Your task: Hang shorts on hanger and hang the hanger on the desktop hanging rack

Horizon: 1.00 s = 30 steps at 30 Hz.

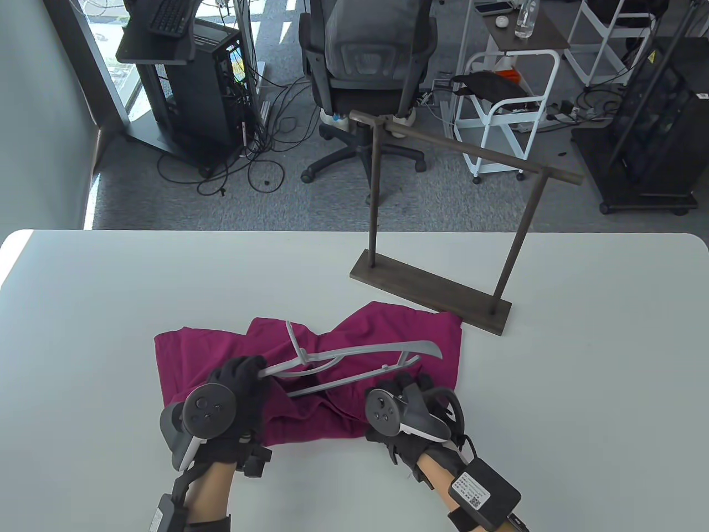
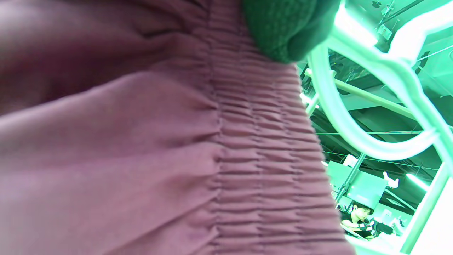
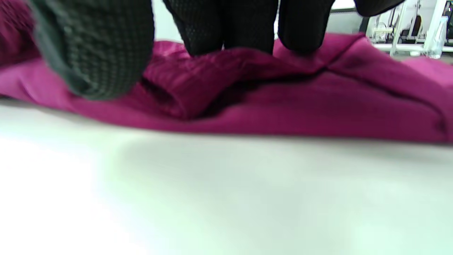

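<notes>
Magenta shorts lie crumpled on the white table, near its front edge. A grey plastic hanger hovers tilted just above them. My left hand grips the hanger's left end, with the shorts' gathered waistband close under it. My right hand rests on the shorts' right part with its fingers pressed into a fold of the fabric. The dark wooden hanging rack stands behind the shorts, to the right, with nothing on its bar.
Behind the table are an office chair, a computer tower with loose cables, a white cart and black stands on the grey floor. The rack's base sits close to the shorts' far right corner.
</notes>
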Each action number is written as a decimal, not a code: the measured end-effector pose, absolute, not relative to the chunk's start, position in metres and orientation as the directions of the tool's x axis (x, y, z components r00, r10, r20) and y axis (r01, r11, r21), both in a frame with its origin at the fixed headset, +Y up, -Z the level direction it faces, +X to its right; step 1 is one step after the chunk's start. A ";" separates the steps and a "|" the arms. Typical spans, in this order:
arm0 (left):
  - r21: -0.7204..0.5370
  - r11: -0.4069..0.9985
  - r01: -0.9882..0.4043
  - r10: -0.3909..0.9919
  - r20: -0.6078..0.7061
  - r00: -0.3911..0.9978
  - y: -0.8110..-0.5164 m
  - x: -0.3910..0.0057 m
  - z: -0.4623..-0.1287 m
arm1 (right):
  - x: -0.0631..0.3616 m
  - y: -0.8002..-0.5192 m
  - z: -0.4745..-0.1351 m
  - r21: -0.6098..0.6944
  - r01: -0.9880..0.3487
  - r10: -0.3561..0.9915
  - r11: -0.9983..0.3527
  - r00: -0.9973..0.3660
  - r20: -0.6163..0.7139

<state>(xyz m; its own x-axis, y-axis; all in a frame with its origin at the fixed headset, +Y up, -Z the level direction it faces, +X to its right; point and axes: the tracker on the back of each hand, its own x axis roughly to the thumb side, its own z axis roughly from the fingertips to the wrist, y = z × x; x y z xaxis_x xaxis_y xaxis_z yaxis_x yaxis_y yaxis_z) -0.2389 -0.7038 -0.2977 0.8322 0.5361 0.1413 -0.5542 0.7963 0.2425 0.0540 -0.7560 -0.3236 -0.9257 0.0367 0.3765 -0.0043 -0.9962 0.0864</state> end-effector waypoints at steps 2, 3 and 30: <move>0.242 0.794 -0.558 0.540 0.142 0.830 -0.704 -0.239 -0.297 | 0.054 -0.761 -0.327 0.077 -0.007 0.034 -0.997 -0.934 0.356; 0.241 0.792 -0.560 0.542 0.142 0.828 -0.704 -0.240 -0.297 | 0.055 -0.764 -0.329 0.066 -0.013 0.035 -0.998 -0.939 0.343; 0.243 0.880 -0.409 0.371 0.188 0.910 -0.702 -0.252 -0.291 | 0.217 -0.714 -0.344 -0.160 -0.554 0.573 -0.817 -0.809 -0.130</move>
